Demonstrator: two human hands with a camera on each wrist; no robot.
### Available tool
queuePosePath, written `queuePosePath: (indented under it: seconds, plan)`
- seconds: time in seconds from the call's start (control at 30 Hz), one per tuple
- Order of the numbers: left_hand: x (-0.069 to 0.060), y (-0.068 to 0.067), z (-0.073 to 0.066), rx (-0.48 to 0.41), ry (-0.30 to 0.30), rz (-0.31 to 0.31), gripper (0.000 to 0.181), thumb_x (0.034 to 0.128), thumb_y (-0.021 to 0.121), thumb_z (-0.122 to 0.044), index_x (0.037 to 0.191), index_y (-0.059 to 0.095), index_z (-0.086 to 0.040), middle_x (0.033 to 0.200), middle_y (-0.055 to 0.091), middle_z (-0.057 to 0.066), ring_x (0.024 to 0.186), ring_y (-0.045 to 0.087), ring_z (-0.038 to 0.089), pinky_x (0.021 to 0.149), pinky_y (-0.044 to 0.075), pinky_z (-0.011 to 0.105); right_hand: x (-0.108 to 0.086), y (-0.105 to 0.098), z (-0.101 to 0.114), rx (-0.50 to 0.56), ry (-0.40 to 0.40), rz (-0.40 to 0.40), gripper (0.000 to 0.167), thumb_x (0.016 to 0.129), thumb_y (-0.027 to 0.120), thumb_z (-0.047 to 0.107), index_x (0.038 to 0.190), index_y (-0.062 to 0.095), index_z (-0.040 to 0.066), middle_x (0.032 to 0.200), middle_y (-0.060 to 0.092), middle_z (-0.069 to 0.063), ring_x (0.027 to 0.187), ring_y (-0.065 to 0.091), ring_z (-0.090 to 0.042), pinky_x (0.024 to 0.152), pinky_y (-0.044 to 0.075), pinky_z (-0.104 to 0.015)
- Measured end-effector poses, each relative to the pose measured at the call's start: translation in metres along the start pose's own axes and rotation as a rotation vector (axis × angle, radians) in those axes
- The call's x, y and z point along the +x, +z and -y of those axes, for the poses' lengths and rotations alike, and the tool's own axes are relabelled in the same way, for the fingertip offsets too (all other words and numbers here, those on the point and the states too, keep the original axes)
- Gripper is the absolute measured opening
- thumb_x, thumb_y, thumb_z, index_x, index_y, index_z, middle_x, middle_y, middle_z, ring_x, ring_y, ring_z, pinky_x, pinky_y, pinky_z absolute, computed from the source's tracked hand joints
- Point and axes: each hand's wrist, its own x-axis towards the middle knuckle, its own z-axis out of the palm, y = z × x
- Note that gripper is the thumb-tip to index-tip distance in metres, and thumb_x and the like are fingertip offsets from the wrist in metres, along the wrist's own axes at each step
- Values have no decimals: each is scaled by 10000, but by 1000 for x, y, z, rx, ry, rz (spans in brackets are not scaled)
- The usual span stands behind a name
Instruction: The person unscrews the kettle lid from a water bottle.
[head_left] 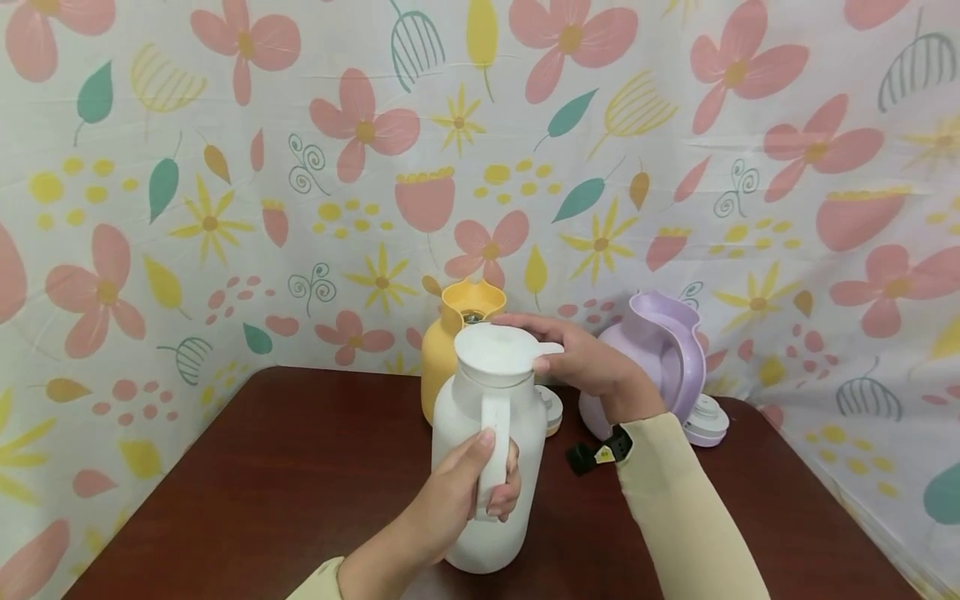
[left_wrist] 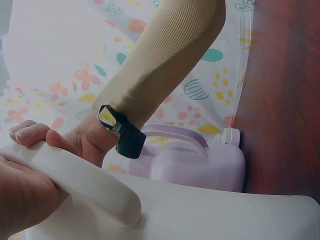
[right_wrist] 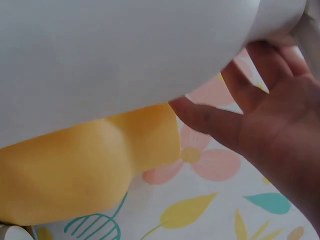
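A white thermos jug (head_left: pixel 491 467) stands nearly upright in the middle of the head view; whether its base touches the table I cannot tell. My left hand (head_left: pixel 465 487) grips its handle (head_left: pixel 492 417), fingers wrapped round it, as the left wrist view also shows. On the jug's top sits a white lid (head_left: pixel 497 350) with a small tab at its right. My right hand (head_left: pixel 588 358) holds this lid at its far right side, thumb by the tab and fingers reaching behind. In the right wrist view the fingertips (right_wrist: pixel 182 107) meet the jug, and some are hidden behind it.
Behind the jug stands a yellow thermos jug (head_left: pixel 438 358) with its mouth uncovered. A lilac jug (head_left: pixel 611 408) is at the right, a white stopper (head_left: pixel 707 421) beside it. Another white stopper (head_left: pixel 552 410) is partly hidden. Flowered cloth (head_left: pixel 360 233) hangs behind the dark red table (head_left: pixel 300 483).
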Motion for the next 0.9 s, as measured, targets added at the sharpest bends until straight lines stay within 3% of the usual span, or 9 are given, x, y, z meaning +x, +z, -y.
queuePosePath:
  seconds: [0.2, 0.4, 0.5, 0.57, 0.67, 0.8, 0.9]
  plan:
    - [1, 0, -1, -3, -7, 4, 578, 1132, 202, -395, 962, 281, 151, 700, 394, -90, 634, 388, 40, 646, 385, 221, 9, -18, -1, 39, -25, 170, 589, 977, 696, 377, 1512, 465, 287, 1446, 592, 123, 1294, 588, -30, 1085, 481, -217]
    - [1, 0, -1, -6, -14, 1, 586, 1130, 205, -399, 955, 279, 155, 697, 397, -92, 638, 388, 45, 640, 377, 220, 12, -27, 8, -52, 6, 206, 588, 977, 702, 328, 1515, 468, 292, 1442, 606, 126, 1300, 590, -36, 1072, 492, -221]
    - [1, 0, -1, -4, -8, -3, 587, 1130, 206, -400, 959, 278, 157, 695, 394, -97, 636, 385, 39, 644, 379, 222, 9, -25, 12, -60, 4, 174, 617, 986, 690, 291, 1545, 431, 266, 1496, 558, 131, 1346, 559, -44, 1095, 478, -231]
    - [1, -1, -1, -3, -5, -6, 586, 1129, 209, -400, 960, 278, 157, 694, 394, -100, 633, 383, 36, 647, 382, 224, 4, -20, 14, -62, 12, 87, 667, 993, 678, 294, 1583, 377, 215, 1544, 514, 99, 1385, 530, -61, 1113, 469, -255]
    - [1, 0, 0, -4, -4, -6, 582, 1128, 212, -397, 956, 278, 155, 692, 392, -104, 630, 381, 33, 649, 386, 227, -6, 1, 22, -176, 85, -216, 644, 1023, 618, 322, 1590, 360, 158, 1582, 485, 5, 1430, 483, -86, 1148, 432, -318]
    - [1, 0, 1, -13, -6, -6, 584, 1128, 213, -397, 955, 277, 158, 691, 394, -107, 628, 382, 29, 648, 385, 225, -11, 49, 38, -426, 247, -659, 547, 1024, 587, 273, 1523, 462, 88, 1569, 490, -141, 1489, 425, -235, 1210, 354, -513]
    - [0, 0, 1, -11, -5, -12, 587, 1129, 212, -400, 966, 278, 159, 692, 398, -108, 625, 384, 26, 645, 383, 223, -8, 82, 42, -657, 284, -819, 586, 957, 695, 267, 1476, 521, 59, 1541, 512, -183, 1495, 397, -358, 1219, 303, -611]
